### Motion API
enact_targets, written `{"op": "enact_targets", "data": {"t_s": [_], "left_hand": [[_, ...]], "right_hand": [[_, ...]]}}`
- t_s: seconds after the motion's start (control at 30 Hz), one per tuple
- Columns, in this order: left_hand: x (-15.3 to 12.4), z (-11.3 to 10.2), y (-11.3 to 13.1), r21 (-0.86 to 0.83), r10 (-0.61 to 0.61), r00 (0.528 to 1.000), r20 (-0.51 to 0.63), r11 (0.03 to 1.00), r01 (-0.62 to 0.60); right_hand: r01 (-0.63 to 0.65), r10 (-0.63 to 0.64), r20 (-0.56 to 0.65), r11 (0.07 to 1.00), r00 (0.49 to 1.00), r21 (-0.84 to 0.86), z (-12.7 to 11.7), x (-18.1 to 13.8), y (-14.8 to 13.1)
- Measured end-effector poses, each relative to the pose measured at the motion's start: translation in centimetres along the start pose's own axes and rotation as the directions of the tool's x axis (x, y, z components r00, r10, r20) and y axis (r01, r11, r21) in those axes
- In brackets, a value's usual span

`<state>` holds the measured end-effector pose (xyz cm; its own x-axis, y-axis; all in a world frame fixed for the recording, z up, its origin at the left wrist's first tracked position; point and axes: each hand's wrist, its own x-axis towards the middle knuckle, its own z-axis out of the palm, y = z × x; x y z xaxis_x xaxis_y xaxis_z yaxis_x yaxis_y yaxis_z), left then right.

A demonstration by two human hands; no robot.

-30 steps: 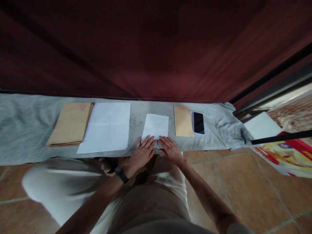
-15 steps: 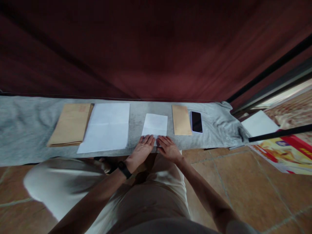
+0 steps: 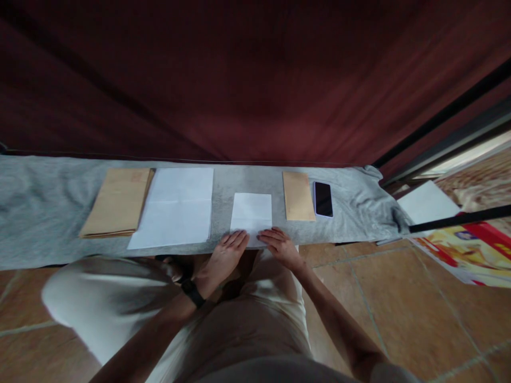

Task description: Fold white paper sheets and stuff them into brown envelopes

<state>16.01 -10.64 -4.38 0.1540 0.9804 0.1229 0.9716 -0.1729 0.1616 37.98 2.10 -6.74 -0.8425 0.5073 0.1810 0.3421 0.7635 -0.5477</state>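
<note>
A folded sheet of white paper with a crease across it lies before me at the near edge of the cloth-covered surface. My left hand is on its lower left corner, fingers together and the thumb hidden. At the lower right corner, my right hand has its fingers closed over the paper. To the right lies a small tan envelope. On the left, a stack of large white sheets lies against a stack of brown envelopes.
A phone with a dark screen rests right of the small envelope. Grey cloth covers the narrow surface, with a dark red curtain behind it. A colourful printed box and a dark bar are at the right.
The folded sheet has shifted toward me and slightly left, and both hands have moved back with it. Their grip has spread to the sheet's two lower corners.
</note>
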Motion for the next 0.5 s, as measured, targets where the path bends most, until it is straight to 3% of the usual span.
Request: {"op": "enact_targets", "data": {"t_s": [0.13, 0.23, 0.37, 0.5], "left_hand": [[-0.6, -0.2, -2.2, -0.172, -0.038, 0.997, -0.071, 0.985, 0.025], [0.0, -0.2, -3.8, -0.368, -0.169, 0.981, -0.098, 0.922, 0.122], [1.6, -0.1, -4.5, -0.604, -0.433, 0.901, -0.029, 0.726, 0.329], [3.2, 0.1, -4.3, -0.662, -0.588, 0.808, 0.021, 0.598, 0.453]], "right_hand": [[-0.054, 0.056, -0.034, 0.997, 0.998, 0.051, -0.2, -0.3, 0.4], [-0.135, 0.14, -0.079, 0.989, 0.987, 0.066, -0.2, 0.1, 0.7], [-0.258, 0.258, -0.13, 0.966, 0.957, 0.019, -0.1, 1.1, 0.8], [-0.38, 0.369, -0.146, 0.923, 0.918, -0.062, 0.2, 2.0, 0.5]]}}
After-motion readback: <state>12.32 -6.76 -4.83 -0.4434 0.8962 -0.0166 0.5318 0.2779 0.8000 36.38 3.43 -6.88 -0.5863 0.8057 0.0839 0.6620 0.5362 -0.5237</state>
